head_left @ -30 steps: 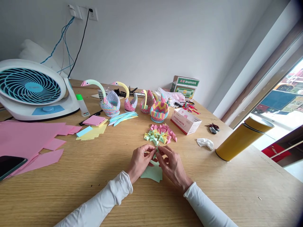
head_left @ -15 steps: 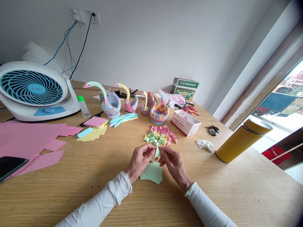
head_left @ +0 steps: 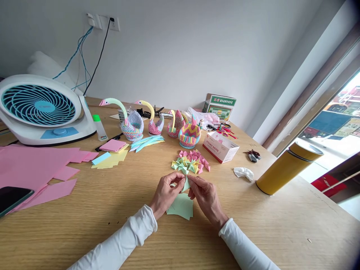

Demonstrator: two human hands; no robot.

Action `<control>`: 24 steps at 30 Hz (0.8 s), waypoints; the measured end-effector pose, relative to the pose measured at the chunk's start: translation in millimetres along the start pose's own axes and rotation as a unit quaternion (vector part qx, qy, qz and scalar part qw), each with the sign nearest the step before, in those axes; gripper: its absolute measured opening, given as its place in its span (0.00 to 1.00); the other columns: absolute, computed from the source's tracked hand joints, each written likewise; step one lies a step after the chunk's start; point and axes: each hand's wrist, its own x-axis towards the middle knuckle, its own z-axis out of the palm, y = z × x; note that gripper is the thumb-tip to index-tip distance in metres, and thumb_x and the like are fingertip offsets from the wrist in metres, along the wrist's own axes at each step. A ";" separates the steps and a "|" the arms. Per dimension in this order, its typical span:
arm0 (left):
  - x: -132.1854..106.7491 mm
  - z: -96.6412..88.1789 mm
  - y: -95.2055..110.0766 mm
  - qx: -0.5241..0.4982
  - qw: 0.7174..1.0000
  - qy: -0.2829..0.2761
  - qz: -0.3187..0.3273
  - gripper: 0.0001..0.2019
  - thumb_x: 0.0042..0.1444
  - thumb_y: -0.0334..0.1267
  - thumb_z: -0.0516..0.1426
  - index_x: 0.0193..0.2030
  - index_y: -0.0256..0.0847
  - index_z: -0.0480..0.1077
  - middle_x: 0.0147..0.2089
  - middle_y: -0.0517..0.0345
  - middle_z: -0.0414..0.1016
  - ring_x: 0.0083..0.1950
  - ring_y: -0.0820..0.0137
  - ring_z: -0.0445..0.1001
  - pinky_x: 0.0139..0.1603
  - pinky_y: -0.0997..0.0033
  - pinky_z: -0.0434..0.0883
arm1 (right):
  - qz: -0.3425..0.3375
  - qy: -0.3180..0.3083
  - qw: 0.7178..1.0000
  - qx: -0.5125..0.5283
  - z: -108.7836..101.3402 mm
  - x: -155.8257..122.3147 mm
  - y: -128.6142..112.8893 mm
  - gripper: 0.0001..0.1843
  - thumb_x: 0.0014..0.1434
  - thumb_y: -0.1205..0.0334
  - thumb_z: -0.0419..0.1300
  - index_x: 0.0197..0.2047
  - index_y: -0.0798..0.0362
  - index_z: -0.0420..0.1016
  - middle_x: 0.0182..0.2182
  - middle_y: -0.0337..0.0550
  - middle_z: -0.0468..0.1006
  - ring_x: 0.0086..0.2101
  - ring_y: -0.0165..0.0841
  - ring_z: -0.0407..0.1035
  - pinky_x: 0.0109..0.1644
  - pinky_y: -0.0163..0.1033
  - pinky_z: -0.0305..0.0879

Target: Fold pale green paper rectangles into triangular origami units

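A pale green piece of folded paper is pinched between my two hands above the table. My left hand grips its left side with thumb and fingertips, and my right hand grips its right side. Fingers hide part of the folds. Just below lies a small stack of pale green paper sheets. Beyond my fingertips sits a pile of folded paper triangles in pink, yellow and green.
Paper swans stand behind, near blue paper strips and a sticky note box. Pink paper, a phone and a fan are at left. A yellow flask and crumpled tissue are at right.
My fingers have shifted slightly on the green paper, and its lower part now looks wider between them. Both hands stay in nearly the same place.
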 end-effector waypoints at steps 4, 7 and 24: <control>0.6 -0.8 1.8 -0.030 0.999 -0.015 -0.031 0.12 0.54 0.45 0.57 0.32 0.35 0.72 0.25 0.60 0.69 0.27 0.74 0.66 0.29 0.77 0.67 | -0.037 -0.003 0.999 -0.025 -2.3 0.5 0.0 0.17 0.65 0.58 0.51 0.50 0.53 0.76 0.24 0.37 0.68 0.20 0.25 0.67 0.24 0.30 0.65; 0.8 -0.1 1.7 -0.043 0.998 -0.005 -0.038 0.13 0.52 0.45 0.59 0.31 0.35 0.72 0.24 0.61 0.68 0.26 0.75 0.65 0.28 0.77 0.68 | -0.060 -0.010 0.997 -0.041 -2.1 0.6 0.3 0.17 0.65 0.59 0.51 0.51 0.53 0.75 0.24 0.37 0.68 0.20 0.25 0.67 0.25 0.30 0.65; -0.6 -0.1 -4.6 -0.260 0.943 -0.106 -0.180 0.17 0.48 0.49 0.64 0.33 0.34 0.73 0.33 0.55 0.76 0.36 0.67 0.78 0.32 0.75 0.74 | -0.086 0.026 0.986 -0.139 -4.2 0.1 5.3 0.16 0.66 0.64 0.48 0.52 0.50 0.72 0.35 0.45 0.74 0.27 0.30 0.73 0.31 0.32 0.68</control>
